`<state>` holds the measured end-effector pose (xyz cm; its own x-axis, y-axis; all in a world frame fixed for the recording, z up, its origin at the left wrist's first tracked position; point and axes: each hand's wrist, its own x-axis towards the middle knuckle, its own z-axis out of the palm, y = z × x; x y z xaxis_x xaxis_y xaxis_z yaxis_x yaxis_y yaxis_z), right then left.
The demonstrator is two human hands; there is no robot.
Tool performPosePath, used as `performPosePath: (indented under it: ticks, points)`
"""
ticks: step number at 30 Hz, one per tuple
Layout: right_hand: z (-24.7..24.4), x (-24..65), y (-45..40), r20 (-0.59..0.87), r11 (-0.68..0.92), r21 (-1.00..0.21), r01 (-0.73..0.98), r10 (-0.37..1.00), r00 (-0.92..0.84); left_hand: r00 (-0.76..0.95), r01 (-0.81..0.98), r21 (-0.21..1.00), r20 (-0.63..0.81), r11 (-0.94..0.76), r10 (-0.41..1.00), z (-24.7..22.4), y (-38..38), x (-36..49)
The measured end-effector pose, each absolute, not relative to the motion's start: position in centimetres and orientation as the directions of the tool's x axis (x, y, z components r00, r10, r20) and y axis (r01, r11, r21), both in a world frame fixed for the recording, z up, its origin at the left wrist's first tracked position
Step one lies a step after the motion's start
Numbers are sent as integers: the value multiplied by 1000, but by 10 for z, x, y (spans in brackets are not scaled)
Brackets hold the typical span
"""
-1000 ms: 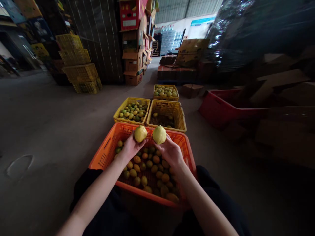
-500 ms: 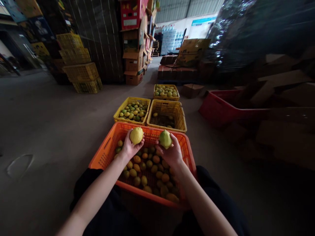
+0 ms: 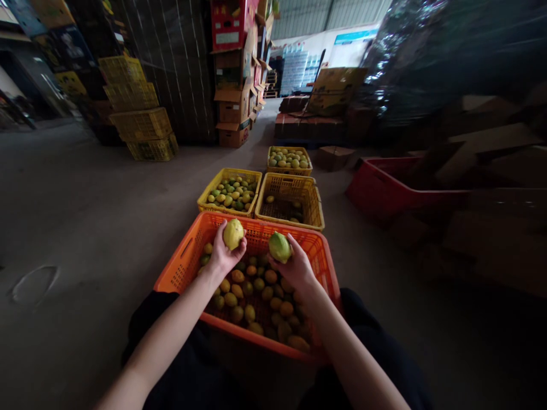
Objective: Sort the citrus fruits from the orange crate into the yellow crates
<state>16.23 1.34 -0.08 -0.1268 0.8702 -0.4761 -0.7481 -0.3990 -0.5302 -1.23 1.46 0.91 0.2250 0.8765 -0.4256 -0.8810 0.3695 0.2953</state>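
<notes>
Left hand (image 3: 225, 254): fingers curl around the yellow fruit (image 3: 233, 234) above the orange crate (image 3: 171, 274); the cupped grip appears to keep the upper skin exposed.
Right hand (image 3: 298, 265): fingers hold the green fruit (image 3: 279, 246) from its right side, also above the orange crate, apparently leaving its near face visible.
Orange crate: stands between the person's legs, probably to shorten the reach to the loose fruit (image 3: 249, 312) inside.
Yellow crates (image 3: 305, 191): three, grouped ahead on the floor (image 3: 98, 222); the nearer two adjoin the orange crate, seemingly for access.
</notes>
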Motion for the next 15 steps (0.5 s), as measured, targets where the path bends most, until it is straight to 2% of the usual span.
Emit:
performPosePath:
  ticks: [4,7,10,12,15]
  points:
    - [-5,166,13,-430,-422,-548,-723,883,-189,243,-920,201,-383,337,891,2,16,-14]
    - [-7,168,14,-468,-480,-534,-696,853,-229,216,-908,267,-365,324,906,-1,16,-13]
    - [-8,165,14,-543,-475,-574,-667,831,-125,182,-885,338,-379,319,907,1,15,-13]
    - [-7,162,14,-563,-476,-601,-642,823,-84,156,-887,340,-414,312,897,4,14,-14]
    - [-7,162,14,-543,-484,-601,-636,831,-121,139,-897,315,-465,311,874,6,13,-17]
